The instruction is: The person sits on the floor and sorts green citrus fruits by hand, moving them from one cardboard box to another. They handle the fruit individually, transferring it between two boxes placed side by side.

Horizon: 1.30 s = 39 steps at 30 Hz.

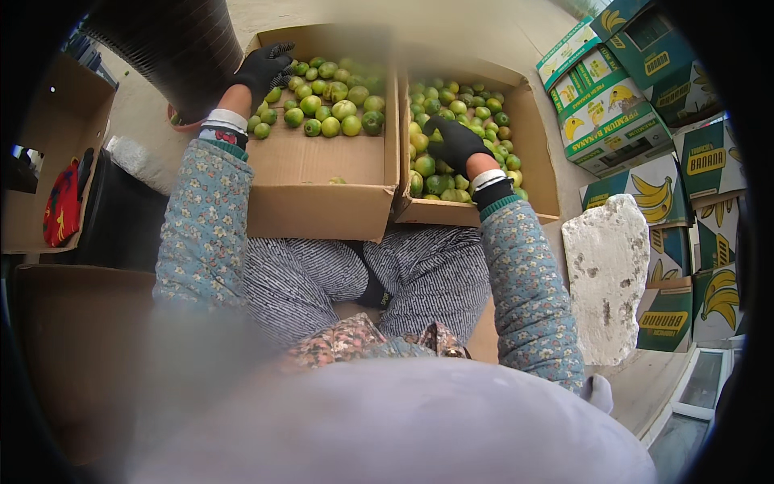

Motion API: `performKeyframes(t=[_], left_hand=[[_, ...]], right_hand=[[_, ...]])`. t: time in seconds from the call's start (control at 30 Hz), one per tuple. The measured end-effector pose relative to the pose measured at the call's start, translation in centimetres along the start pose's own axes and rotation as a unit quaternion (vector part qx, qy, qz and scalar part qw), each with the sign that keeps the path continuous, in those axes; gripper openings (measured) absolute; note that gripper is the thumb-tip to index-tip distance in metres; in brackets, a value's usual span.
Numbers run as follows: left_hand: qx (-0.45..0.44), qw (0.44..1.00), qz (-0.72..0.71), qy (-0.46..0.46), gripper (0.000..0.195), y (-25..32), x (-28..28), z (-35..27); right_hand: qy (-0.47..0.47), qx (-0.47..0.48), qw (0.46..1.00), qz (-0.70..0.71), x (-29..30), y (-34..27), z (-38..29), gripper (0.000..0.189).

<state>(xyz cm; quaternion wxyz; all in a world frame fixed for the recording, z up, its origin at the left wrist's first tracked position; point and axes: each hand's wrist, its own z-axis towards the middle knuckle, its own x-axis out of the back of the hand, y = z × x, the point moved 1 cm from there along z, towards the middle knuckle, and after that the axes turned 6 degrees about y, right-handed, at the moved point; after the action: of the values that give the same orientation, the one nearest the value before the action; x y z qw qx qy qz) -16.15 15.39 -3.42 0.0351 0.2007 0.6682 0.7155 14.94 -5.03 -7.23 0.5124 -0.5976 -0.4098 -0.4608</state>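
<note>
Two cardboard boxes stand side by side before me, holding small round green fruits that look like unripe tomatoes. My left hand, in a black glove, reaches over the left wall of the left box, with its fingers apart beside the fruits. Bare cardboard shows in the near part of that box. In the right box, my gloved right hand reaches down among more densely packed fruits. A green fruit shows between its thumb and fingers; whether it is gripped is unclear.
A tall stack of black plastic pots leans at upper left. Banana cartons are piled on the right, beside a white foam slab. Another cardboard box at left holds a red patterned cloth item. A blur covers the top middle.
</note>
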Motion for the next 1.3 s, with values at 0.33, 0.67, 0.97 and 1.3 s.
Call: performKeyframes(t=[0.33,0.67,0.97,1.3], left_hand=[[-0.206,0.968,0.11,-0.089,0.045,2.8,-10.0,-6.2],[-0.363,0.923,0.093,-0.09,0.053,5.2,-14.2,-9.8],[-0.009,0.969,0.235,0.078,0.046,-2.4,-1.0,2.5],[0.014,0.889,0.457,0.01,0.055,-5.5,-0.5,2.4]], right_hand=[[0.111,-0.061,0.99,0.062,-0.1,0.3,1.0,0.044],[0.027,0.054,0.721,0.691,3.3,-3.3,-1.5,0.035],[0.186,0.057,0.956,0.221,1.5,-2.5,-0.9,0.03],[0.156,0.05,0.965,0.203,1.2,-1.7,-1.2,0.032]])
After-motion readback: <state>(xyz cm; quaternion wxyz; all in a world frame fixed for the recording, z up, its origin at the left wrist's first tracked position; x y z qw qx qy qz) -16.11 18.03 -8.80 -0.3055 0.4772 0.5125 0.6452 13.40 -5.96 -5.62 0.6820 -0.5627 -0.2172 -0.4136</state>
